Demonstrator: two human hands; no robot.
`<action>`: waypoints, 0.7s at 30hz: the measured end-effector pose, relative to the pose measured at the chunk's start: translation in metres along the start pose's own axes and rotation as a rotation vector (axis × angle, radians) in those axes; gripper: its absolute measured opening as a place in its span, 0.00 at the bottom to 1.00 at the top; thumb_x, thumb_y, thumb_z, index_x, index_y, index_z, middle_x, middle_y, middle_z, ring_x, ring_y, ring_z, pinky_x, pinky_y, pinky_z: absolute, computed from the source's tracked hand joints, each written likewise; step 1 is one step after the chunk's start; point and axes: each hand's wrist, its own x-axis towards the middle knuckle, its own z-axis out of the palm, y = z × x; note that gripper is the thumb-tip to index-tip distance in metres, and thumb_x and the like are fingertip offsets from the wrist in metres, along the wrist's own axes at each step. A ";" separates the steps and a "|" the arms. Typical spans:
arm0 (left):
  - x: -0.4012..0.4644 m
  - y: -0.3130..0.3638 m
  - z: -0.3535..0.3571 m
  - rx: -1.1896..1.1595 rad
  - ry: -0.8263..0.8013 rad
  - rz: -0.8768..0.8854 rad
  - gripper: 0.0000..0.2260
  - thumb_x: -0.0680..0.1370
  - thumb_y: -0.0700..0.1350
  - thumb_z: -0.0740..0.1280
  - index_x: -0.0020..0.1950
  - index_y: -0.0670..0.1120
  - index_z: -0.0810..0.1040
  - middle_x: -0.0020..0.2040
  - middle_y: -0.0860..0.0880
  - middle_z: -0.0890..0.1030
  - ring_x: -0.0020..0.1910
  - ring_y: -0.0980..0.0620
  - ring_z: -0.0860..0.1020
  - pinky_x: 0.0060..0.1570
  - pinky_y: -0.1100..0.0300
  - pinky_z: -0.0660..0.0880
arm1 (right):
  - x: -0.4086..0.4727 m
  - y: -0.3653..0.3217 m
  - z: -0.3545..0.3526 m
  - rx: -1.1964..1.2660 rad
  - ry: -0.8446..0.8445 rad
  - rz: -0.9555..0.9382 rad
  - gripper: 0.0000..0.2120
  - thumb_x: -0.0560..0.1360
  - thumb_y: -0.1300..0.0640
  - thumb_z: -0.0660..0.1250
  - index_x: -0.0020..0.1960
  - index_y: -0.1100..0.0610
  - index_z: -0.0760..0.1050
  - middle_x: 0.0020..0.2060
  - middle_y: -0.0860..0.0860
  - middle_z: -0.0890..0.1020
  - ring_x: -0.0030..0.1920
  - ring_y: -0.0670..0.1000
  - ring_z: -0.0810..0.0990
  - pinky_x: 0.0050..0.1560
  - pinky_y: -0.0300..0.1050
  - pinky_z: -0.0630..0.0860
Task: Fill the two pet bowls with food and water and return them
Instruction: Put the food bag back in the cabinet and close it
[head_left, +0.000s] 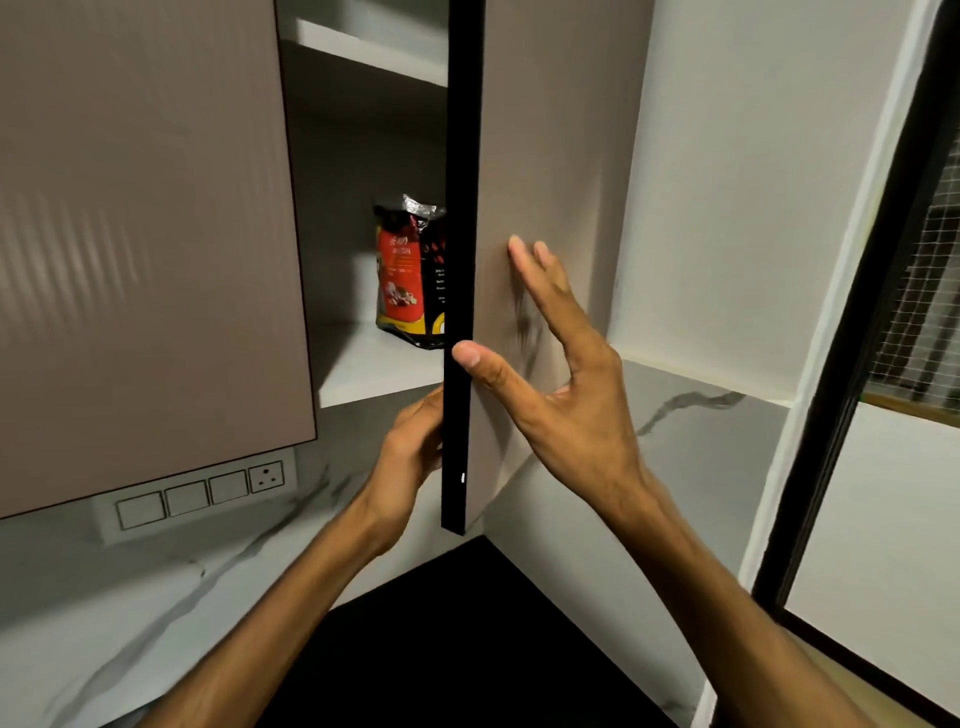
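The tall taupe cabinet door with a black edge strip (460, 260) stands swung out edge-on, and both hands are on it. The left hand (410, 447) curls round the lower part of the black edge from the inner side; its fingertips are hidden behind the door, so how firmly it grips I cannot tell. The right hand (556, 374) lies spread on the outer face, fingers straight, thumb resting on the edge strip, holding nothing.

The red-and-black crinkled foil food bag (408, 270) stands upright near the front edge of the white lower shelf (374, 369), half hidden by the door.

The pet bowls are not in view.

The likely risks: the door swinging back onto the left fingers, or a reach past the door catching the bag and tipping it off the shelf's front edge onto the dark countertop (447, 634) below.
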 end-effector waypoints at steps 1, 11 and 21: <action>-0.002 -0.003 -0.005 -0.038 0.031 -0.029 0.14 0.77 0.59 0.63 0.51 0.60 0.88 0.56 0.54 0.87 0.57 0.55 0.83 0.56 0.57 0.75 | 0.002 0.001 0.005 0.002 -0.013 -0.001 0.42 0.73 0.32 0.70 0.82 0.38 0.58 0.83 0.40 0.56 0.78 0.30 0.52 0.62 0.13 0.52; -0.006 -0.018 -0.043 -0.439 0.259 -0.163 0.15 0.73 0.56 0.68 0.51 0.52 0.90 0.51 0.48 0.88 0.51 0.51 0.87 0.51 0.50 0.84 | 0.018 0.009 0.065 -0.024 -0.035 0.002 0.41 0.77 0.40 0.73 0.84 0.41 0.55 0.85 0.45 0.47 0.85 0.48 0.46 0.79 0.70 0.59; -0.002 -0.056 -0.058 -1.164 0.397 -0.221 0.34 0.73 0.43 0.59 0.81 0.46 0.62 0.77 0.32 0.66 0.75 0.31 0.69 0.57 0.31 0.76 | 0.037 0.035 0.111 -0.181 -0.045 -0.085 0.39 0.79 0.38 0.69 0.84 0.43 0.54 0.85 0.50 0.45 0.85 0.51 0.44 0.81 0.69 0.51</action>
